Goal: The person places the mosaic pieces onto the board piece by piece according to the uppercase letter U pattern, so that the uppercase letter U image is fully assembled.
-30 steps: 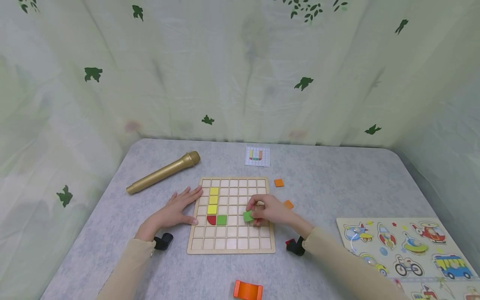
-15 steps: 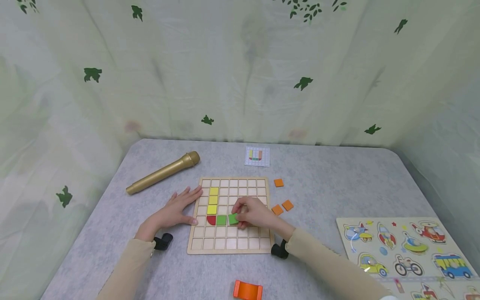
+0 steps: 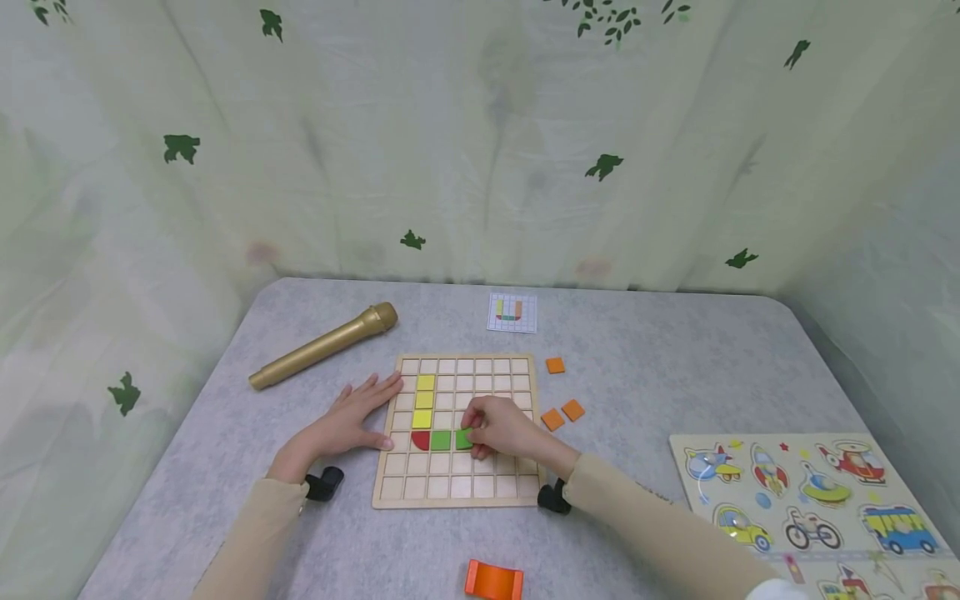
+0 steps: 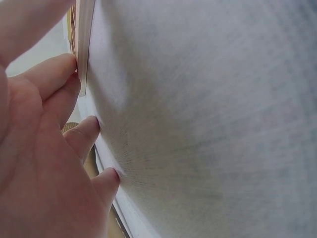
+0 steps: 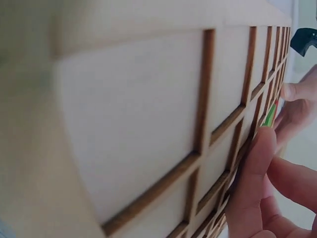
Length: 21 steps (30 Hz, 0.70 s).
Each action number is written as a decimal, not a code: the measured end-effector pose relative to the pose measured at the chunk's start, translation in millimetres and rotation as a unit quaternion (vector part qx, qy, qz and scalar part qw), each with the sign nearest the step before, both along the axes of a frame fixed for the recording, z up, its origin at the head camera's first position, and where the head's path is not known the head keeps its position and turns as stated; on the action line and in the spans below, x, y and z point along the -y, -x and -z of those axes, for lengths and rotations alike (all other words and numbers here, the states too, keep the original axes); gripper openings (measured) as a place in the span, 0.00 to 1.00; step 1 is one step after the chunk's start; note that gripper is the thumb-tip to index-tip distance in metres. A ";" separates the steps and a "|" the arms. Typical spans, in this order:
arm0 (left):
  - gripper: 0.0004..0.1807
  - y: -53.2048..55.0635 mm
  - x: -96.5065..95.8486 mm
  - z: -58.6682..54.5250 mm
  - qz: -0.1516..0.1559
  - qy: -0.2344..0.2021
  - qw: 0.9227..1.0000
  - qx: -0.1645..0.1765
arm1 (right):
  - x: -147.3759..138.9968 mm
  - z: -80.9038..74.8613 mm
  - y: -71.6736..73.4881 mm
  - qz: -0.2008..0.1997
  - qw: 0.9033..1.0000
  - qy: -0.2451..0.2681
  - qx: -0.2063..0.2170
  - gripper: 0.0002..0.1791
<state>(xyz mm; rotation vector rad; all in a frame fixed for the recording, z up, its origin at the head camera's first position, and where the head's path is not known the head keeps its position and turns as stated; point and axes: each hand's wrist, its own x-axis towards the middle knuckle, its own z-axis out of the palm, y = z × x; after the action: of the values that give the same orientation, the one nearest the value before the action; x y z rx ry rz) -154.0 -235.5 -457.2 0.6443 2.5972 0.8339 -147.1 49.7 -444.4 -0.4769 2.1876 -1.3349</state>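
A wooden grid board [image 3: 457, 503] lies on the table. My left hand [image 3: 341, 425] rests at its left edge with fingers spread; in the left wrist view, fingertips [image 4: 68, 62] touch the board's side. My right hand [image 3: 501, 427] pinches a green square tile [image 3: 462, 437] in a cell, and its fingers partly cover the tile. To the left sit another green tile [image 3: 440, 441] and a red quarter-circle tile [image 3: 422, 441]. Above the red one stands a column of yellow square tiles [image 3: 423, 400]. In the right wrist view, my thumb [image 5: 262, 141] is close to the board.
Several orange square tiles [image 3: 573, 410] lie right of the board. Behind it is a pattern card [image 3: 512, 312]. A gold microphone [image 3: 324, 346] lies at the back left, a vehicle puzzle board [image 3: 780, 492] at the right, and an orange curved block [image 3: 493, 580] at the front.
My right hand has moved left across the board with the green tile, which now lies in the cell beside the other green tile. My left hand has stayed in place.
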 end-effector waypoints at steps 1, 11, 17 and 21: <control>0.54 -0.1 0.1 -0.1 0.000 -0.001 1.000 0.000 | 0.8 -0.7 0.0 0.000 1.000 -0.003 0.000 0.03; 0.54 -0.2 0.8 0.0 -0.001 -0.001 1.000 -0.001 | 1.9 -3.5 0.3 -0.011 1.000 -0.012 -0.007 0.05; 0.54 0.1 1.0 1.2 -0.003 0.002 1.000 0.002 | -10.8 -4.9 2.0 -0.012 1.000 0.020 0.005 0.06; 0.54 0.4 0.7 1.2 -0.003 0.002 1.000 0.001 | -31.2 -7.6 6.6 -0.028 0.998 0.049 0.009 0.06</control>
<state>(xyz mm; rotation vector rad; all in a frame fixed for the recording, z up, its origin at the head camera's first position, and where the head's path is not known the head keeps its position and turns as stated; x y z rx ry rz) -154.4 -236.2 -458.5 0.6344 2.5994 0.8294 -153.7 80.9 -436.9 -0.5564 2.0860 -1.4148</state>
